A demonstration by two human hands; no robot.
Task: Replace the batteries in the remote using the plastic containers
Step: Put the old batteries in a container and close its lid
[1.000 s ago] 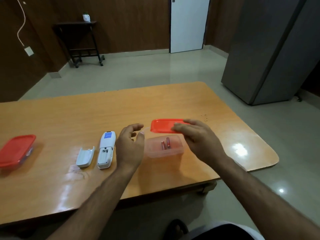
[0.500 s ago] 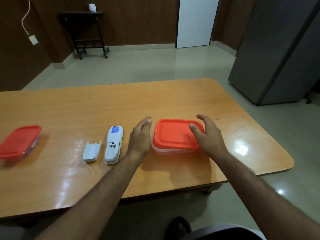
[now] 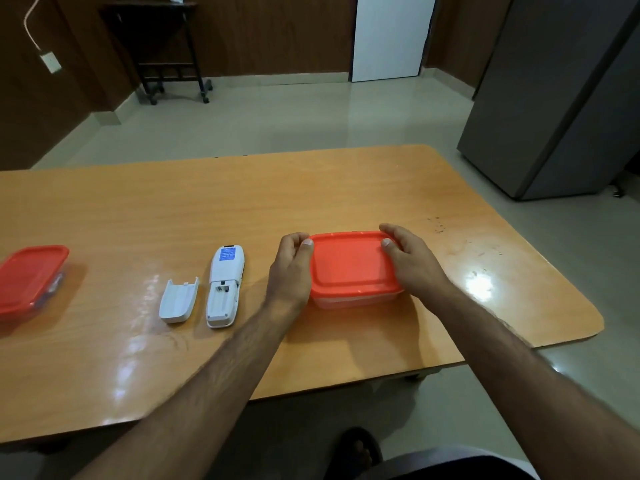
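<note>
A clear plastic container with a red lid (image 3: 349,268) sits on the wooden table (image 3: 242,202), right of centre. My left hand (image 3: 291,268) grips its left side, thumb on the lid's corner. My right hand (image 3: 412,261) grips its right side, thumb pressed on the lid. The lid lies flat on the box and hides what is inside. A white remote (image 3: 224,285) lies face down to the left, its battery bay open and empty. The remote's battery cover (image 3: 178,299) lies beside it. A second red-lidded container (image 3: 27,278) stands at the table's left edge.
The table's near edge runs just below my forearms, and its right corner is rounded. A grey cabinet (image 3: 561,98) stands on the floor at the right. A dark side table (image 3: 162,50) and a white door (image 3: 391,36) are by the far wall.
The red lid went from held above the open box, with two batteries visible inside, to lying on the box. Both hands have now closed on the container's sides with thumbs on the lid.
</note>
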